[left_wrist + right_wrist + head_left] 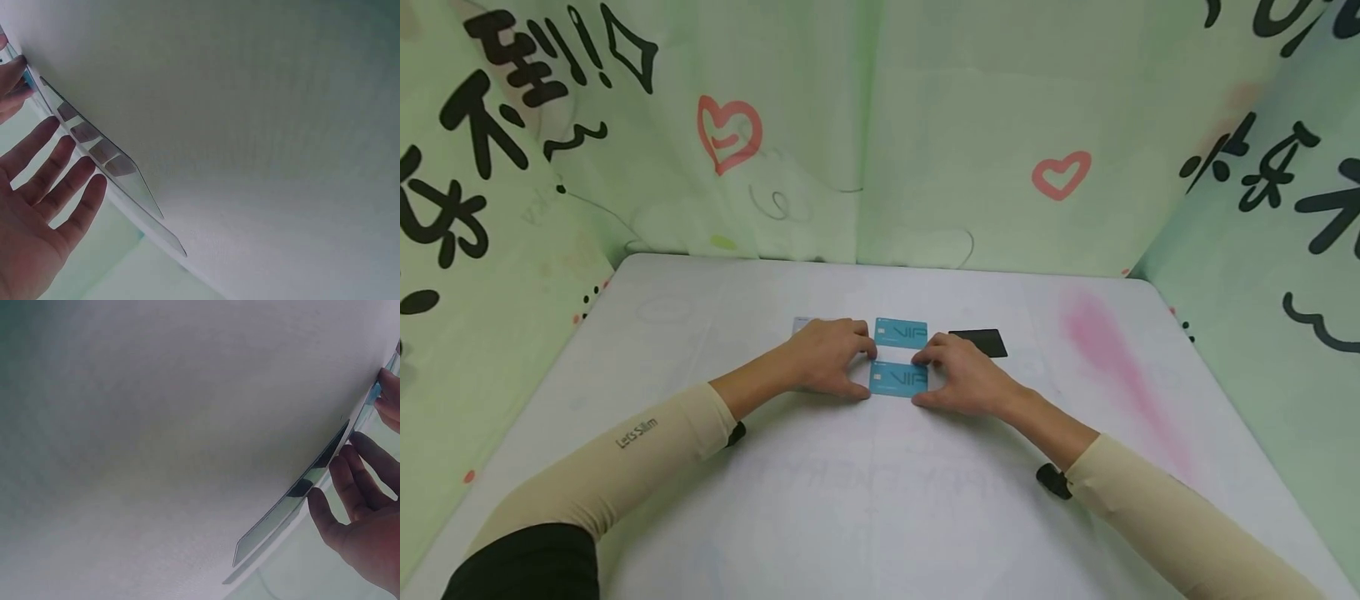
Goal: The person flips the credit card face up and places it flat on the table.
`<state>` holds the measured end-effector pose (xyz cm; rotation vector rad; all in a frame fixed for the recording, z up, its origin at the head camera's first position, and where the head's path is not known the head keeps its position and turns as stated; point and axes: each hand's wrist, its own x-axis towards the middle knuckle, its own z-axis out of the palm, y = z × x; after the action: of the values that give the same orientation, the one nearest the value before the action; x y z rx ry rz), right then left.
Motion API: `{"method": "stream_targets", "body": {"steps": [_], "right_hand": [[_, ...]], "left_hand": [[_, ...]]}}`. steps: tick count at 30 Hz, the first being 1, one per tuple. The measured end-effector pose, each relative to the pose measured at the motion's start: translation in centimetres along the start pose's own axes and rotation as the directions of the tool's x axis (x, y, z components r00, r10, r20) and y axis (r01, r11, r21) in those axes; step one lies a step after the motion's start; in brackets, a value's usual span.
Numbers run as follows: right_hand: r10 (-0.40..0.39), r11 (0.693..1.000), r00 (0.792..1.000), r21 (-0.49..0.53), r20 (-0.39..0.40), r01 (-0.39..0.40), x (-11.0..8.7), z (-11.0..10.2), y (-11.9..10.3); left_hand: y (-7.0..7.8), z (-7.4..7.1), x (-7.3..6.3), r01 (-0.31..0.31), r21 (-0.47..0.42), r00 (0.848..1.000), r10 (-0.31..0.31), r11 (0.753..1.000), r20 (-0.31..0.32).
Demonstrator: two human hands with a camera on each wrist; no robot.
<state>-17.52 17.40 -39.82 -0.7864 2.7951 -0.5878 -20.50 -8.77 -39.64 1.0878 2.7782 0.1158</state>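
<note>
Two blue cards marked VIP lie flat in the middle of the table, a far one (901,332) and a near one (895,380). My left hand (826,354) has its thumb and fingertips right at the near card's left edge. On the opposite side, my right hand (966,375) puts thumb and index fingertips at that card's right corners. Both hands have spread, gently bent fingers. A pale card (801,322) is mostly hidden behind the left hand. A black card (988,343) lies partly behind the right hand. The left wrist view shows a glossy card (140,181) mirroring the left fingers.
The white table (880,500) carries a pink smear (1120,367) on its right side. Green printed curtains (940,125) rise along its back and both sides. Black wrist devices (1054,481) sit under the forearms.
</note>
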Motion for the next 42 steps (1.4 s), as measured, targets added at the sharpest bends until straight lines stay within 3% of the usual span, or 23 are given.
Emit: {"method": "stream_targets", "body": {"steps": [15,22,32,42], "right_hand": [[-0.001,1.000,1.000,0.007,0.009,0.001,0.1,0.0,0.2],[-0.044,0.997,0.999,0.064,0.017,0.043,-0.1,-1.0,0.6],[-0.131,0.984,0.990,0.118,-0.054,0.136,-0.1,-1.9,2.0],[-0.066,0.995,0.992,0.068,-0.109,0.074,0.1,-3.7,4.9]], "left_hand": [[0.2,-0.3,-0.1,-0.003,0.001,1.000,0.003,1.000,-0.003],[0.2,-0.4,0.1,-0.009,-0.002,1.000,0.009,1.000,0.000],[0.1,-0.7,0.3,-0.027,0.001,1.000,0.027,1.000,0.006],[0.2,-0.8,0.3,-0.014,0.015,1.000,0.014,1.000,0.018]]}}
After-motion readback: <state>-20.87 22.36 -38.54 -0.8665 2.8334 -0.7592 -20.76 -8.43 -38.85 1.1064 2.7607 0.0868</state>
